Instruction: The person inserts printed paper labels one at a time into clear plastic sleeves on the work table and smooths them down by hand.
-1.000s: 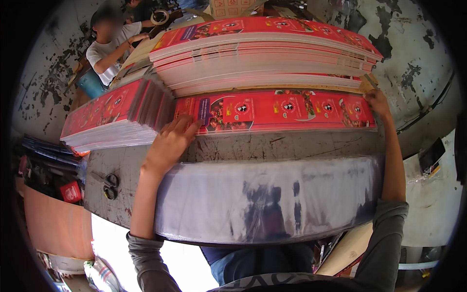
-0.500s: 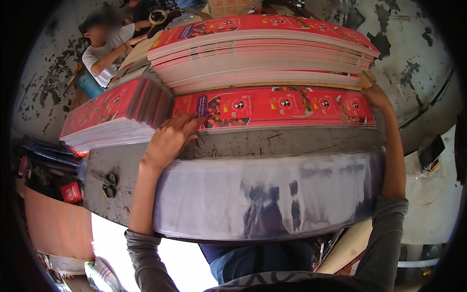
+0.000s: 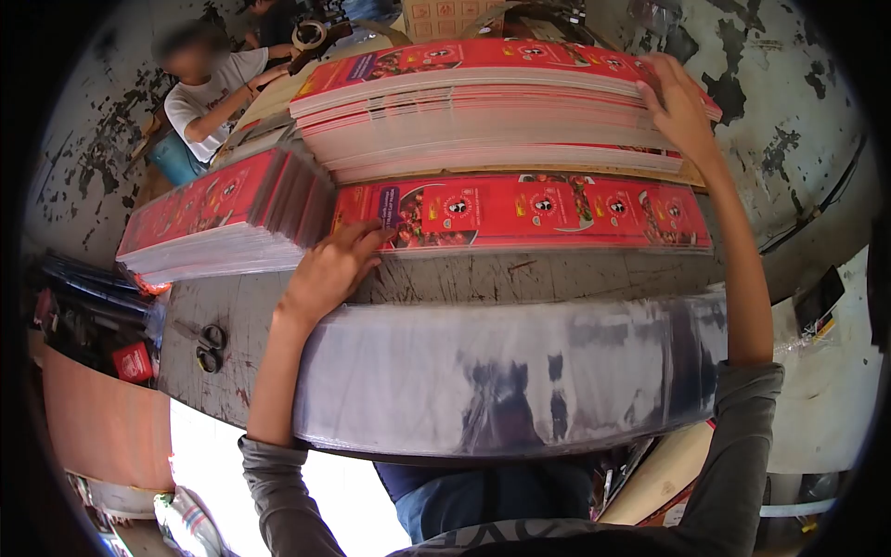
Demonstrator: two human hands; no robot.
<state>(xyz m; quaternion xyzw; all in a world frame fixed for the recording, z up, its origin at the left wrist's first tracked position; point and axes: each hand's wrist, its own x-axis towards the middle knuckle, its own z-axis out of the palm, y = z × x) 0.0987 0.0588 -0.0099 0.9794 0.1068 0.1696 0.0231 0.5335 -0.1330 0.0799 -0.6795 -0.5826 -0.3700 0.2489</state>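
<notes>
A tall stack of long red printed sheets [image 3: 492, 121] stands at the back. My right hand [image 3: 677, 102] rests on its right end, fingers apart, thumb at the front edge. Before that stack lies a lower red printed strip [image 3: 506, 213] in clear plastic. My left hand [image 3: 336, 265] touches its left front edge with fingers spread. A pile of plastic-covered red strips [image 3: 200, 218] sits at the left. Nearest to me, a broad stack of clear plastic sleeves [image 3: 510, 376] lies between my forearms.
Black scissors [image 3: 211, 348] lie on the scratched grey table [image 3: 218, 306] at the left. Another person [image 3: 209, 97] in a white shirt is at the back left, with part of one more person behind. A cardboard box [image 3: 452, 19] stands behind the tall stack.
My right hand has left the right end of the front strip and moved up and back onto the tall stack. My left hand has stayed near the strip's left edge.
</notes>
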